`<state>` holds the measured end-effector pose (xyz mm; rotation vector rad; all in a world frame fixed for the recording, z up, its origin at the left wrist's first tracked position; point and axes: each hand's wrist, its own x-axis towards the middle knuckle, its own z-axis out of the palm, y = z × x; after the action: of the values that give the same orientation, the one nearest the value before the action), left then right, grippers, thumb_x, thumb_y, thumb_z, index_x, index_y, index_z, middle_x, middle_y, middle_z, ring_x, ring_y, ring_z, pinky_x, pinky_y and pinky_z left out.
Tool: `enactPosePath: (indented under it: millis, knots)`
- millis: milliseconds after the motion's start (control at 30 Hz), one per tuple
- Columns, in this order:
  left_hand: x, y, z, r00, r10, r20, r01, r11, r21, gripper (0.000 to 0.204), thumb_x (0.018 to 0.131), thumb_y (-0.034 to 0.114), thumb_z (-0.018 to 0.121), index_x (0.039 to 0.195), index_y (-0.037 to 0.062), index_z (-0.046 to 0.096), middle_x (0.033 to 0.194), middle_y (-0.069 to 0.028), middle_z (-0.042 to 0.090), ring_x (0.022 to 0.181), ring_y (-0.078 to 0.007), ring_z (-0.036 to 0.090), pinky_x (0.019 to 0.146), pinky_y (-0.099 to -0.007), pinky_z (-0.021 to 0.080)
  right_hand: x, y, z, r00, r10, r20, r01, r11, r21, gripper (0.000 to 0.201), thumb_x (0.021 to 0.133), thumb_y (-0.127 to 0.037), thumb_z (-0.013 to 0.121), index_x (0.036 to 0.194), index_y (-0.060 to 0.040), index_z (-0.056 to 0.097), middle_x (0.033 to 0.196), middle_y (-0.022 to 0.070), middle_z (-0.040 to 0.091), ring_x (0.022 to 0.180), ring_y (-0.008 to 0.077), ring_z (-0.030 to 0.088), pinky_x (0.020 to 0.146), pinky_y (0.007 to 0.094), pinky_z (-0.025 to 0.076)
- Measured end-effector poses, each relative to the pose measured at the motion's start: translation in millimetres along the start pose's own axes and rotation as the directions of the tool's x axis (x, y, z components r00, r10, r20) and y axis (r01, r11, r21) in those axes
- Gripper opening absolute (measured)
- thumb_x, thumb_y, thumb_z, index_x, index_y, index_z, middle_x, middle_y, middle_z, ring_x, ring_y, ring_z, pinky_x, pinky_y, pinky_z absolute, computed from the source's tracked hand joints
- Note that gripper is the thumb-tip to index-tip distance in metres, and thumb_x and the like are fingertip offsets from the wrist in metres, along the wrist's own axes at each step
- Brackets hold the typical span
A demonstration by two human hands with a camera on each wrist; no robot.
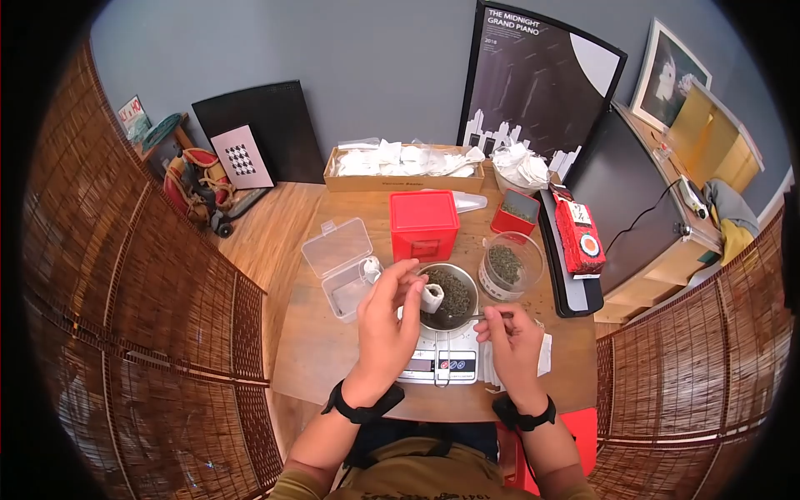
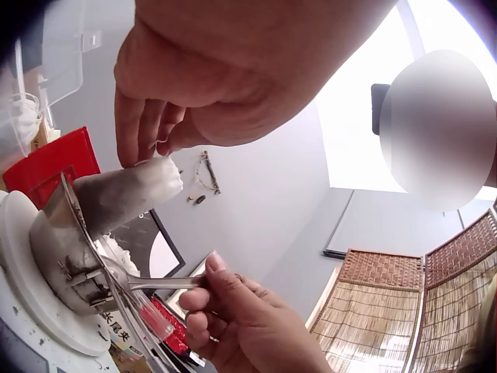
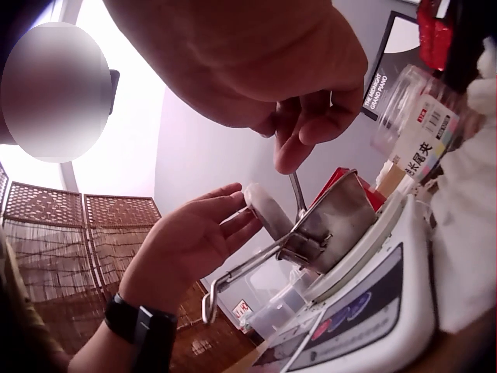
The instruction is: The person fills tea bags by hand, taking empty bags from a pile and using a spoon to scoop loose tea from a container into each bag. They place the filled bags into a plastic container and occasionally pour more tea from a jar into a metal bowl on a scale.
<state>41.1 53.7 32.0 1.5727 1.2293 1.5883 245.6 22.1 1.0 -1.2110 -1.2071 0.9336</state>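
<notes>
My left hand (image 1: 385, 321) pinches a small white tea bag (image 1: 431, 298) by its top edge, tilted over a steel pot (image 1: 474, 292). Dark leaf shows in the bag's open mouth in the head view. Seen from the left wrist, the bag (image 2: 128, 194) hangs at the pot's rim, its lower half darkened by what it holds. My right hand (image 1: 512, 340) grips a metal spoon (image 2: 167, 283) by the handle; the spoon's bowl dips inside the pot. Dried, chopped leaves (image 1: 454, 293) fill much of the pot, which stands on a white kitchen scale (image 3: 365, 311).
A red lidded canister (image 1: 425, 225) stands behind the pot. Right of it are a clear round tub (image 1: 510, 268) of leaves and a small red tin (image 1: 515, 212). An open clear plastic box (image 1: 337, 258) lies left. White bags fill a cardboard box (image 1: 404, 171) at the back.
</notes>
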Motion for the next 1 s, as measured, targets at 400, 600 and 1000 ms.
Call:
enactPosePath:
  millis: [400, 600, 1000]
  knots:
    - [-0.7, -5.9, -1.5, 1.0, -0.028, 0.001, 0.028, 1.0, 0.001, 0.028, 0.107, -0.001, 0.064, 0.135, -0.0043, 0.065, 0.111, -0.0191, 0.077, 0.103, -0.0252, 0.08, 0.088, -0.0354, 0.064, -13.0, -11.5, -3.4, 0.977, -0.207, 0.047, 0.21, 0.907, -0.366, 0.012, 0.108, -0.007, 0.069, 0.11, 0.0046, 0.069, 0.092, 0.0154, 0.081, 0.08, 0.0192, 0.08, 0.072, 0.0318, 0.062]
    - [-1.7, -6.9, -0.2, 0.999, -0.036, 0.007, 0.036, 0.999, 0.003, 0.028, 0.107, -0.001, 0.064, 0.135, -0.0043, 0.065, 0.111, -0.0192, 0.077, 0.104, -0.0252, 0.08, 0.088, -0.0355, 0.064, -15.7, 21.3, -8.1, 0.998, -0.054, -0.013, 0.053, 0.993, -0.105, 0.016, 0.11, -0.008, 0.067, 0.119, 0.0049, 0.068, 0.102, 0.0154, 0.081, 0.086, 0.018, 0.079, 0.078, 0.0314, 0.062]
    - [-4.3, 2.6, -4.2, 0.999, -0.044, -0.009, 0.044, 0.999, -0.004, 0.027, 0.108, -0.003, 0.063, 0.134, -0.0047, 0.065, 0.11, -0.0185, 0.077, 0.105, -0.0254, 0.08, 0.088, -0.0349, 0.063, -13.1, 31.6, -18.8, 0.987, 0.163, 0.009, -0.161, 0.959, 0.232, 0.023, 0.112, -0.011, 0.065, 0.128, 0.0052, 0.067, 0.111, 0.0182, 0.08, 0.09, 0.0172, 0.076, 0.08, 0.0295, 0.061]
